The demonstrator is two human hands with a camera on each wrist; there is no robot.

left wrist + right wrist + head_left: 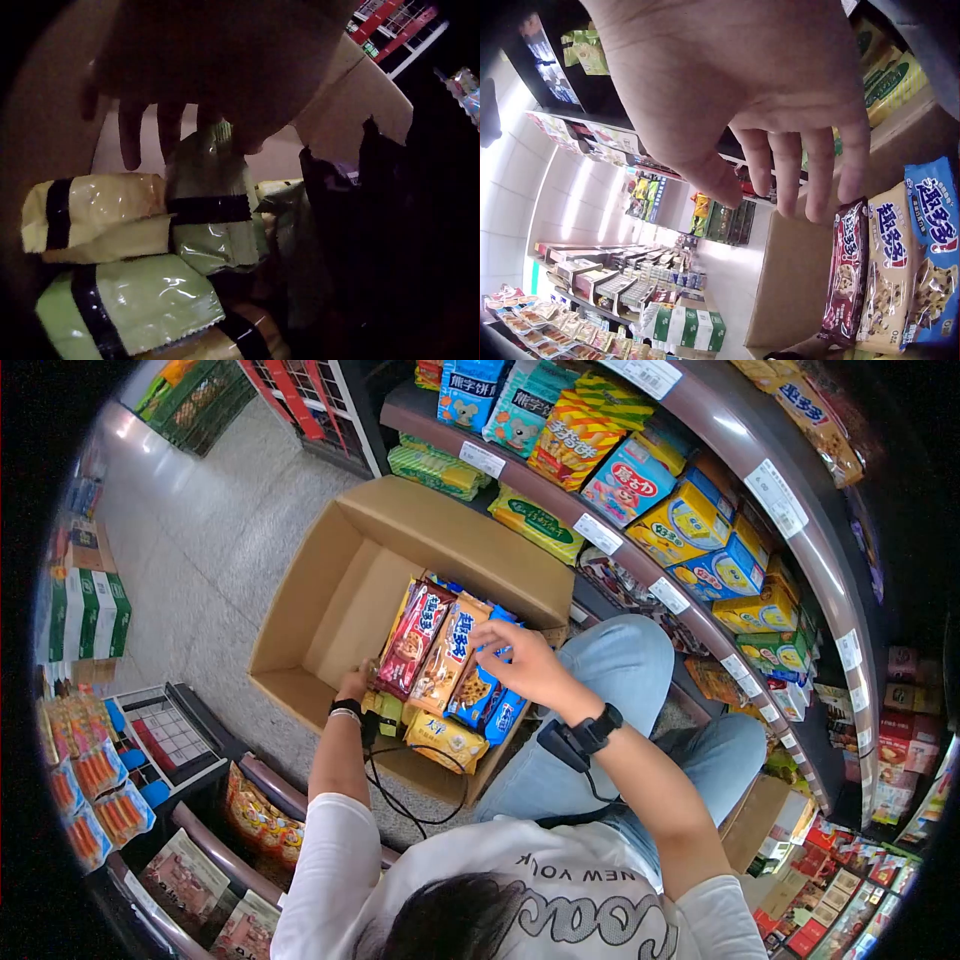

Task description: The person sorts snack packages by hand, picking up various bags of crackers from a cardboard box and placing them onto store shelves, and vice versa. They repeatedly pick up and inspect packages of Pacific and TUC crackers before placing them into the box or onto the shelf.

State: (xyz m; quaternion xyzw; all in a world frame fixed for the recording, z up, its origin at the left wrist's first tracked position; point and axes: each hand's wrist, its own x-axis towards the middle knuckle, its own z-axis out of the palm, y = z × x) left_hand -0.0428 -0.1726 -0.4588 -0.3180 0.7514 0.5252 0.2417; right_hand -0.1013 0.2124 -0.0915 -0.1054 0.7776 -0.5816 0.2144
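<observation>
Grey floor (225, 550) fills the upper left; at centre, a cardboard box (450, 545) has open room left of its packets. The right hand (520, 660), fingers loosely bent and parted, is nearest the blue packet (472, 693) (long axis slanting to upper right); the left hand (354, 680) lies beside the red packet (410, 640), its grip unclear.
</observation>
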